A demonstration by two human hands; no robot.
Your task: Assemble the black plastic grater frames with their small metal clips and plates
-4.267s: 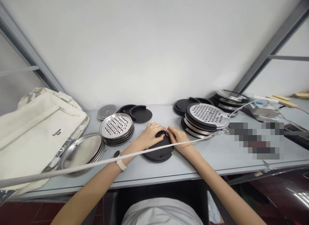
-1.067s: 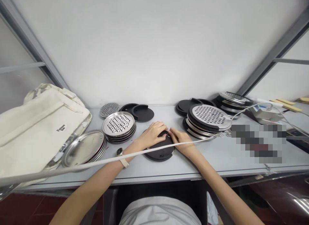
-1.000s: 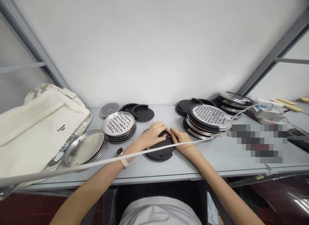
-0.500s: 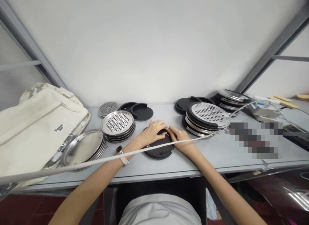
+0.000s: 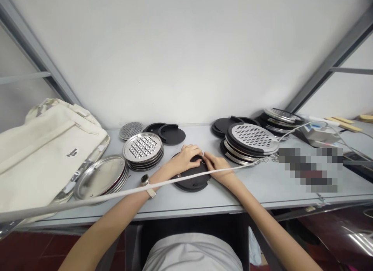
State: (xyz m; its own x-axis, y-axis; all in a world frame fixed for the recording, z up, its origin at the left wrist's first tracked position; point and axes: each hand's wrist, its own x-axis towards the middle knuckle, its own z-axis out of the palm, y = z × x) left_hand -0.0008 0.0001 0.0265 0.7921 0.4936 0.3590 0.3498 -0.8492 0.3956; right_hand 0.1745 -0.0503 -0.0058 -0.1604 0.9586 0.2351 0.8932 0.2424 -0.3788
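A black round disc (image 5: 190, 184) lies on the table in front of me, under both hands. My left hand (image 5: 185, 161) is closed on its far left part, the thumb lying across the top and the fingers bent over the far edge. A small metal ring (image 5: 203, 160) shows at the disc's far right edge, between my two hands. My right hand (image 5: 218, 168) pinches this ring with thumb and forefinger, and its other fingers curl beside the disc. Fingers hide part of the ring and the disc's far rim.
Grater plates (image 5: 143, 147) are stacked left, beside plain metal discs (image 5: 100, 177) and a cream bag (image 5: 49, 146). Black discs (image 5: 171, 134) lie behind. Black-rimmed graters (image 5: 253, 138) stand stacked right, near loose rings (image 5: 271, 158). A white cable (image 5: 163, 182) crosses before my forearms.
Both hands stay at the disc's far edge, with only slight finger movement around the ring. The whole view has shifted a little; the stacks stand as before.
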